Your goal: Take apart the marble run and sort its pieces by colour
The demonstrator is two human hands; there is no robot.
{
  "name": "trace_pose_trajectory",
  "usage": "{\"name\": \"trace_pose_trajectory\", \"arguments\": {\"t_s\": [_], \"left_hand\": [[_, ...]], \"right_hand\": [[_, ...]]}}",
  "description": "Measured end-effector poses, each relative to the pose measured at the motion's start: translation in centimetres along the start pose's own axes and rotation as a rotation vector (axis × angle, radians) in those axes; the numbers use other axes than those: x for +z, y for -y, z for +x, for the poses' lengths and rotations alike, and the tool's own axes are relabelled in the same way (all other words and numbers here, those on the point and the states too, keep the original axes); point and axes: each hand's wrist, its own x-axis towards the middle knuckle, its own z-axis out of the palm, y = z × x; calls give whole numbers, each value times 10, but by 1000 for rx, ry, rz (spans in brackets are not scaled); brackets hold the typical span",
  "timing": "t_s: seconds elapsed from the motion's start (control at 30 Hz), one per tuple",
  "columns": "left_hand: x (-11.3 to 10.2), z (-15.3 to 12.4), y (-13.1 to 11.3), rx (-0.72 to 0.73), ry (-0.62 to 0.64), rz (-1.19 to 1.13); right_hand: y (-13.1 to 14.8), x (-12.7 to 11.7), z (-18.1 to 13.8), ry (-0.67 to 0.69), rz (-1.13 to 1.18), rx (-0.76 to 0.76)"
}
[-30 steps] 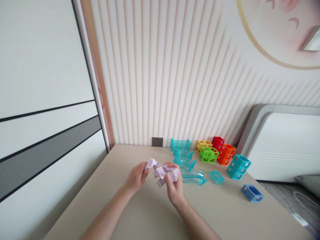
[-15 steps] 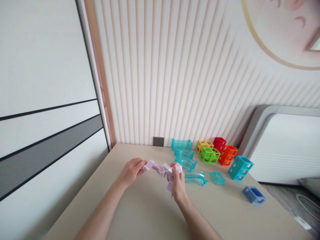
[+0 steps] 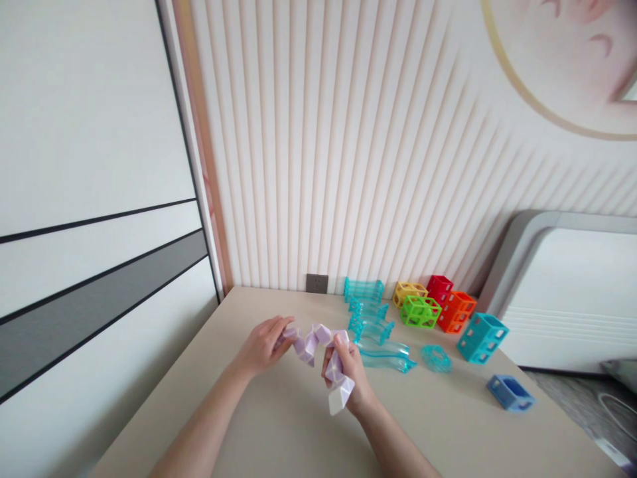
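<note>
I hold a pale lilac and white twist-snake puzzle (image 3: 312, 344) over the beige table (image 3: 279, 431). My left hand (image 3: 262, 346) pinches its left end. My right hand (image 3: 348, 372) grips its right part, and the chain bends down through that hand, with a white end segment sticking out below at the wrist. The middle of the chain zigzags between the two hands, above the tabletop.
Clear teal track pieces (image 3: 374, 332) lie just right of my hands. Behind them stand yellow (image 3: 408, 292), green (image 3: 421, 311), red (image 3: 440, 285), orange (image 3: 454, 311) and teal frame cubes (image 3: 482, 337). A blue frame (image 3: 510, 393) and a teal ring (image 3: 436, 357) lie nearer. The ribbed wall holds a socket (image 3: 316, 283).
The puzzle was bunched between the hands, then stretched out; now my right hand has turned its end downward so a white segment hangs below the hand.
</note>
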Motion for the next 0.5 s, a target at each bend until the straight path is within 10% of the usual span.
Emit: {"name": "trace_pose_trajectory", "arguments": {"t_s": [0.13, 0.5], "left_hand": [[9, 1, -12, -71, 104, -154], [30, 13, -57, -686, -225, -846]], "right_hand": [[6, 2, -4, 51, 180, -52], [-4, -5, 4, 51, 6, -448]]}}
